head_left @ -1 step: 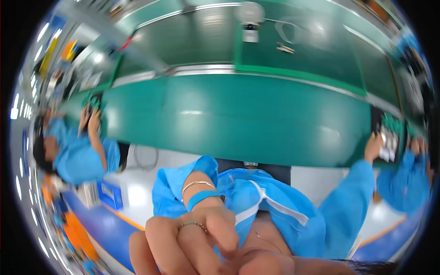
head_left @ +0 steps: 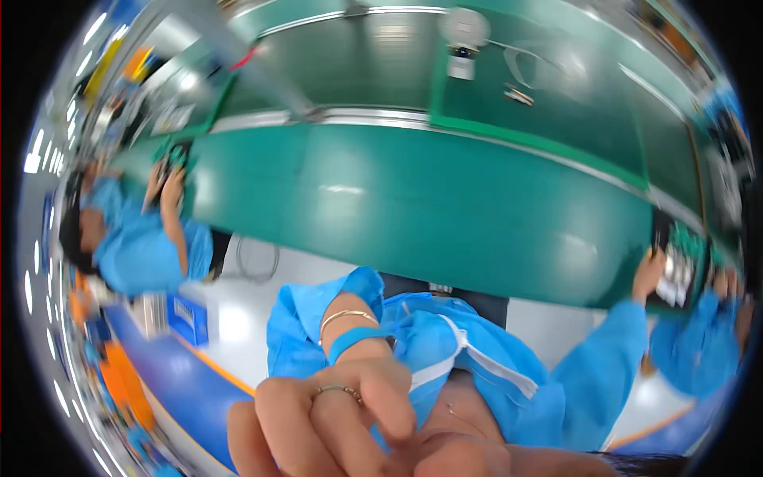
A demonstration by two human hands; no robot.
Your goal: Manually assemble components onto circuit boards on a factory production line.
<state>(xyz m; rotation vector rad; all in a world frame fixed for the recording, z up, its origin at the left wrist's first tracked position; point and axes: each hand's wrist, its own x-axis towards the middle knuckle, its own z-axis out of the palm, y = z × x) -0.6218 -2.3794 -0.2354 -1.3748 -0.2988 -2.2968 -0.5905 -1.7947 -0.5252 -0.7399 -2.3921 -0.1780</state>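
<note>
We had a smooth, glossy green tabletop (head_left: 397, 191), bowed by the fisheye, then a creased blue smock (head_left: 509, 362) with pale edging, and at the table's right end a dark tray (head_left: 661, 226) of green pieces (head_left: 685, 241) and shiny pale parts (head_left: 678, 274), too blurred to identify. Left hand (head_left: 330, 397) loomed near the lens, fingers curled, tips partly cut off; right hand (head_left: 650, 277) was at the tray's edge, fingers bent; we couldn't tell whether either gripped anything. Smallest: flat blue wristband (head_left: 354, 340), thin metallic ring (head_left: 340, 389).
</note>
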